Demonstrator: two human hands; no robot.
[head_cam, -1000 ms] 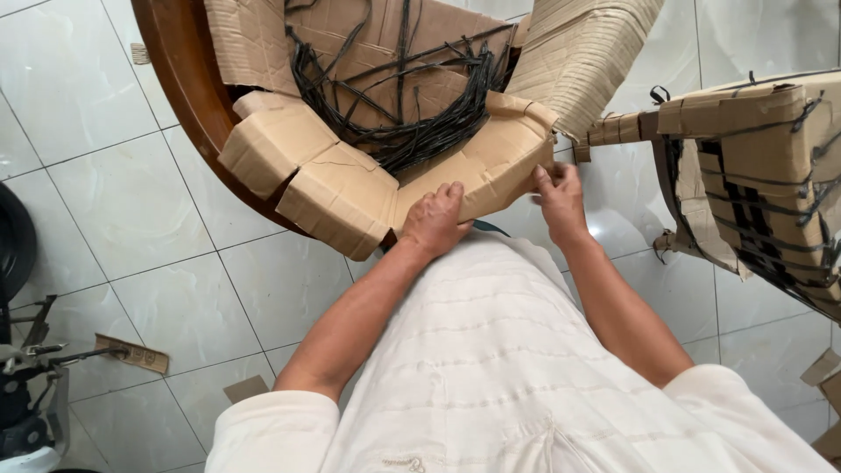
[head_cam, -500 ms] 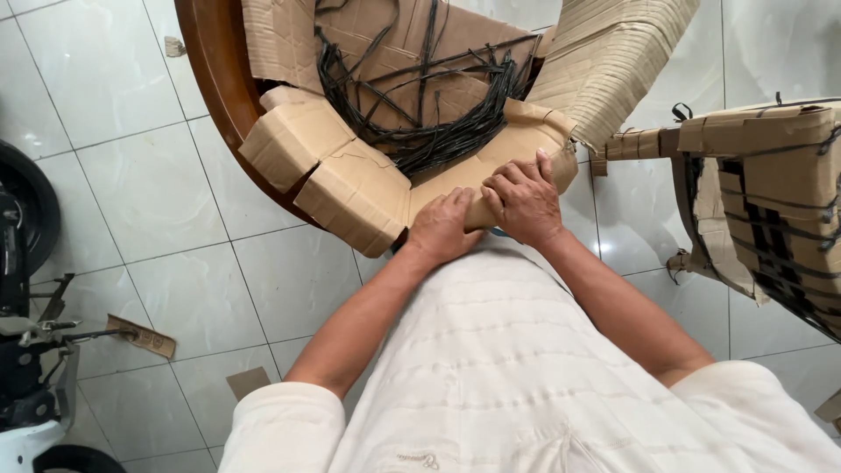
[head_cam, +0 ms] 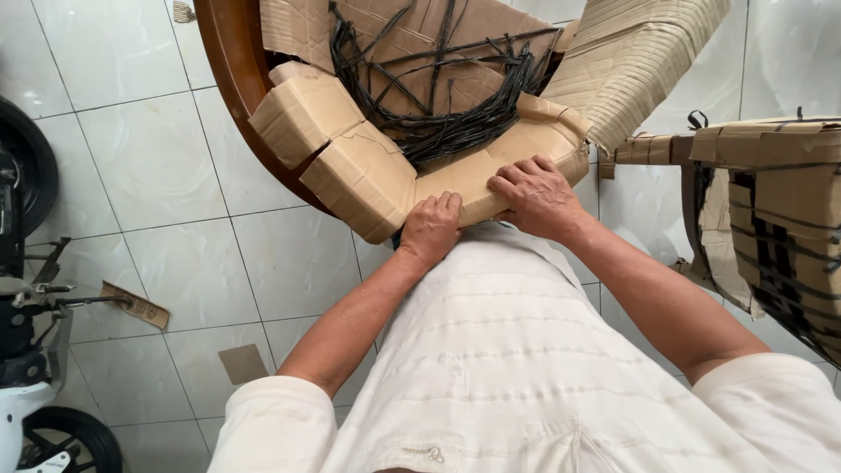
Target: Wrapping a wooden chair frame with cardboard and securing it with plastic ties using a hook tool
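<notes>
Left hand curls closed on the near edge of the cardboard wrap, which hugs the wooden rim just ahead of the torso. Right hand lies beside it, fingers spread flat on top. Best to press evenly, thumbs underneath. Since 0.5 s ago, both hands sit lower on the wrap.

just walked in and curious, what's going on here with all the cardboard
A person in a white shirt presses both hands on a curved chair frame wrapped in cardboard. The left hand grips the near edge; the right hand lies flat on the wrapping beside it. Black cords bunch inside the curve. Another wrapped piece stands to the right.
</notes>
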